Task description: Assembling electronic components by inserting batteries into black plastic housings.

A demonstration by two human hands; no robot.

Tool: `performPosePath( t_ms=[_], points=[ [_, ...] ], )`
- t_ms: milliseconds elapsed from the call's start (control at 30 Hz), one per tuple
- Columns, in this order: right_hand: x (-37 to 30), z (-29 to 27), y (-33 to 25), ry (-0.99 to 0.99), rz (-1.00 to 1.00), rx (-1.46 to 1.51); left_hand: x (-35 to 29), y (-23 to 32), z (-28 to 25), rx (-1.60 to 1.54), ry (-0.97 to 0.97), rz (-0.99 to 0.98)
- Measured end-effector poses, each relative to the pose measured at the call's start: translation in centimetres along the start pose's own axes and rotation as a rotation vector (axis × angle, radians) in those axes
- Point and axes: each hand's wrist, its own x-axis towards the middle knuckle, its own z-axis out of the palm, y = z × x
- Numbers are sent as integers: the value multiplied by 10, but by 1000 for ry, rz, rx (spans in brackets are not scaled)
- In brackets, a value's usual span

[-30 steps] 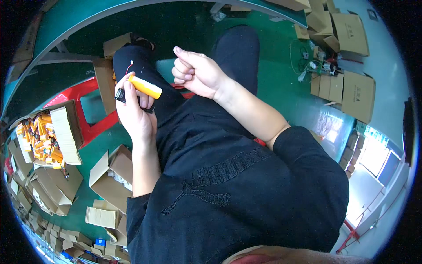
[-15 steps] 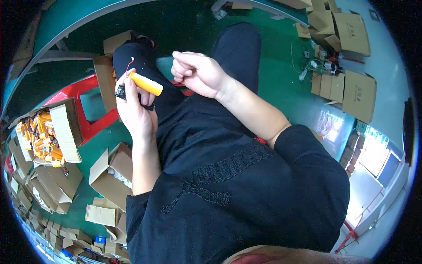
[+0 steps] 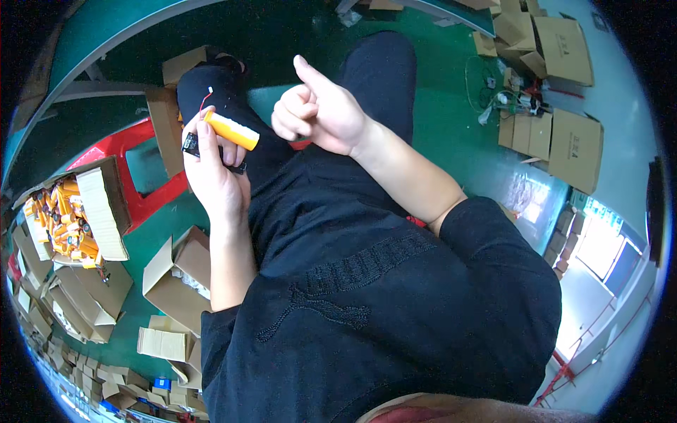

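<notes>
My left hand (image 3: 211, 162) is closed around an orange cylindrical battery (image 3: 231, 130), pinched between thumb and fingers above my lap. A thin red wire with a small white connector (image 3: 210, 89) sticks up from the battery's far end. The same hand also holds a black item (image 3: 190, 144); its ends show on both sides of the fingers, and its kind is hidden. To the right, apart from the battery, is my right hand (image 3: 321, 113), its fingers curled into the palm and its thumb raised. A small dark spot shows by its curled fingertips; whether it is an object I cannot tell.
An open carton (image 3: 102, 208) full of orange batteries rests by a red plastic stool (image 3: 137, 208) on my left. More open cartons (image 3: 176, 282) lie below it. A bench edge (image 3: 106, 53) curves across the far left. Cartons (image 3: 575, 151) also stand at the far right.
My right thumb has lifted away from the curled fingers, and that hand has turned slightly. The left hand keeps the battery and black item, almost unmoved.
</notes>
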Motion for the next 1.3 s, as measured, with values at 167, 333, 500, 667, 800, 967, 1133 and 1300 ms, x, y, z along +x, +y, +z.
performPosePath(
  t_ms=[167,333,500,667,800,967,1133,1300],
  points=[
    [0,-27,-4,110,-25,-241,1,0,1,-3,8,-1],
    [7,-91,-32,-179,-17,-189,0,1,0,-1,9,-8],
    [2,-74,-35,-202,-97,-185,-3,-2,2,16,-28,-11],
    [0,0,-26,205,-345,-300,-5,-5,5,50,-74,-18],
    [-2,-4,-19,87,-307,-421,-9,-6,11,95,-107,-28],
    [0,19,-5,37,-320,-687,-17,-11,17,108,-145,-29],
    [2,18,7,107,-334,-361,-21,-13,17,84,-174,-17],
    [4,6,17,-5,-344,-255,-22,-13,13,12,-247,-25]
  ],
)
